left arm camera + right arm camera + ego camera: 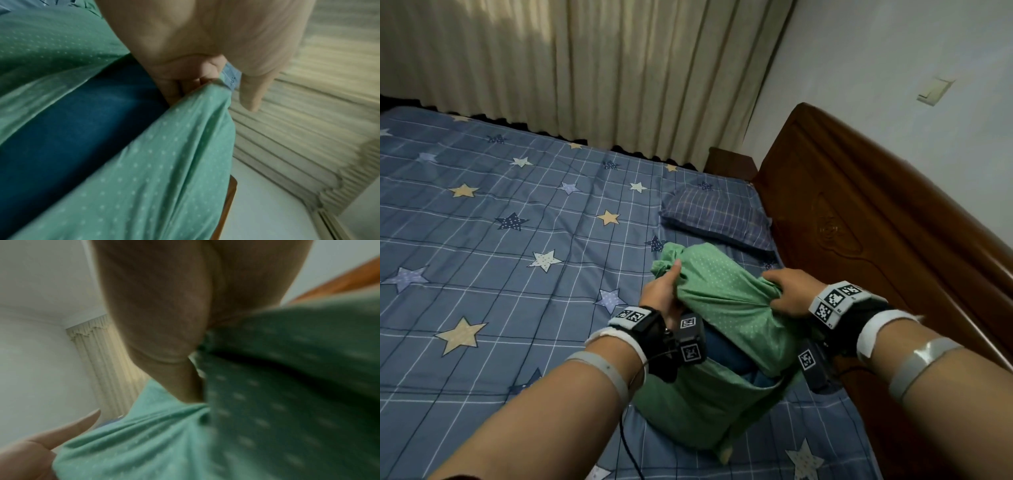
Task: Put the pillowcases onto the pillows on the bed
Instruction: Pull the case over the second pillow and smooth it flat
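A green dotted pillowcase (726, 294) stands bunched on the bed in front of me, with a dark blue pillow (726, 346) showing inside its open mouth. My left hand (662, 287) grips a bunched fold at its left top corner, thumb up. My right hand (787, 291) clutches the cloth on the right side. In the left wrist view my fingers (185, 81) pinch the green pillowcase (156, 154) beside the blue pillow (78, 123). In the right wrist view my hand (164, 337) holds the green pillowcase (267, 402). A second pillow (719, 219) in a plaid case lies flat near the headboard.
The bed (493, 240) has a blue checked sheet with stars and wide bare room to the left. A brown wooden headboard (876, 222) runs along the right. Beige curtains (585, 75) hang behind the bed, and a white wall (893, 68) stands at the right.
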